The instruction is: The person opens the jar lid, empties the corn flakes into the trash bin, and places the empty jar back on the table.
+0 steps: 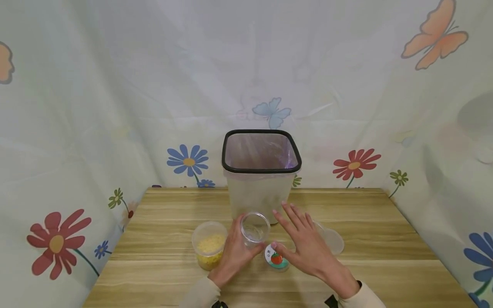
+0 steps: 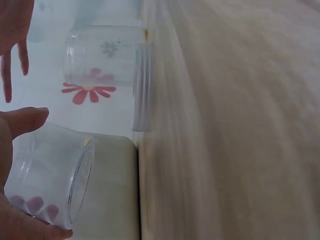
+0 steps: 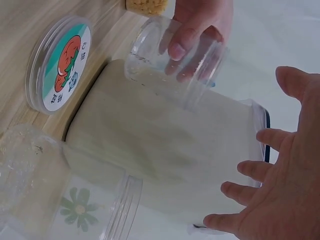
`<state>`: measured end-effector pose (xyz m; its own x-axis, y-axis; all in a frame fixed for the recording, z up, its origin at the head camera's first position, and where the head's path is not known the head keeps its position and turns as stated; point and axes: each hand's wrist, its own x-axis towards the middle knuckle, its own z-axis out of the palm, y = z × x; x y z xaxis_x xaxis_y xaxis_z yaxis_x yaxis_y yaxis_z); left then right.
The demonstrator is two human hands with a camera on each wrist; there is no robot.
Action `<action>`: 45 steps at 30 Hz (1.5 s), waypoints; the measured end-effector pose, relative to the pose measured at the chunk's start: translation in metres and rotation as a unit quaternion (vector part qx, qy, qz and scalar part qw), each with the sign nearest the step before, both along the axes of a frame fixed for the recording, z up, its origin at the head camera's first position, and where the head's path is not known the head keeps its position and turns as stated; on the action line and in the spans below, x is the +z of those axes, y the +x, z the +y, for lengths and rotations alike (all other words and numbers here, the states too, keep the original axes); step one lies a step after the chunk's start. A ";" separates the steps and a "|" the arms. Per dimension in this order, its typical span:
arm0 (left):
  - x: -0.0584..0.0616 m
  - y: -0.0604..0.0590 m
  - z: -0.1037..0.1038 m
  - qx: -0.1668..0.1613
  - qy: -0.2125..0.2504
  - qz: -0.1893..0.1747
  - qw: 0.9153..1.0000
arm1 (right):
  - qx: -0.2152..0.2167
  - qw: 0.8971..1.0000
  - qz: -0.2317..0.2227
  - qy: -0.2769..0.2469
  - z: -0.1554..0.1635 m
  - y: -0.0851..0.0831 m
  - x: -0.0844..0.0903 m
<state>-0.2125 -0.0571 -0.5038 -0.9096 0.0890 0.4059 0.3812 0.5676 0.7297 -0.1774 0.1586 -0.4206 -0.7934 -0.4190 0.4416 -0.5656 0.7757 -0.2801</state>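
Observation:
In the head view my left hand (image 1: 234, 253) grips a clear plastic jar (image 1: 256, 228) above the table. The jar is tilted, and small crumbs cling inside it in the right wrist view. My right hand (image 1: 310, 248) hovers to the right with its fingers spread, touching nothing. Between the hands, a stack of round clear lids (image 3: 67, 65) lies on the table, the top one bearing a tomato label. A second clear jar (image 3: 80, 200) stands upright near my right hand, mostly covered by it in the head view. To the left sits a translucent tub (image 1: 209, 246) partly filled with yellow bits.
Directly behind the hands stands a pale bin (image 1: 258, 190) with a black rim and a clear liner. The wooden table (image 1: 154, 239) ends at a flower-printed curtain (image 1: 188, 85) that closes in the back and sides.

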 end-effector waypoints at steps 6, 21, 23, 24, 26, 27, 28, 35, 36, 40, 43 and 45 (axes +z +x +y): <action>-0.006 -0.002 -0.004 0.000 -0.013 -0.018 1.000 | 0.006 1.000 -0.007 -0.004 -0.002 0.000 0.000; -0.014 -0.006 -0.006 -0.014 -0.037 -0.044 0.998 | 0.009 1.000 -0.012 0.011 -0.003 0.001 -0.005; -0.014 -0.006 -0.006 -0.016 -0.044 -0.051 0.998 | 0.010 1.000 -0.014 0.012 -0.004 0.002 -0.004; -0.014 -0.006 -0.006 -0.017 -0.048 -0.054 0.997 | 0.010 1.000 -0.015 0.012 -0.004 0.002 -0.004; -0.013 -0.006 -0.006 -0.018 -0.057 -0.061 0.996 | 0.010 1.000 -0.018 0.012 -0.004 0.002 -0.003; -0.013 -0.006 -0.006 -0.019 -0.058 -0.064 0.996 | 0.010 1.000 -0.018 0.012 -0.004 0.002 -0.003; -0.013 -0.006 -0.006 -0.020 -0.059 -0.067 0.996 | 0.010 1.000 -0.019 0.012 -0.005 0.002 -0.003; -0.013 -0.005 -0.007 -0.019 -0.072 -0.095 0.993 | 0.010 1.000 -0.021 0.021 -0.005 0.002 -0.009; -0.013 -0.005 -0.007 -0.018 -0.074 -0.099 0.992 | 0.010 0.999 -0.019 0.025 -0.005 0.001 -0.011; -0.013 -0.004 -0.007 -0.018 -0.074 -0.105 0.991 | 0.012 0.999 -0.019 0.031 -0.007 0.001 -0.017; -0.013 -0.004 -0.007 -0.021 -0.074 -0.104 0.992 | 0.013 0.999 -0.014 0.027 -0.008 0.002 -0.019; -0.012 -0.004 -0.007 -0.023 -0.075 -0.104 0.992 | 0.015 1.000 -0.012 0.023 -0.008 0.002 -0.019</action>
<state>-0.2165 -0.0646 -0.5163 -0.9655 0.1782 0.1898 0.2604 0.6609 0.7038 -0.1754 0.1502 -0.4400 -0.7908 -0.4611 0.4026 -0.5815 0.7712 -0.2590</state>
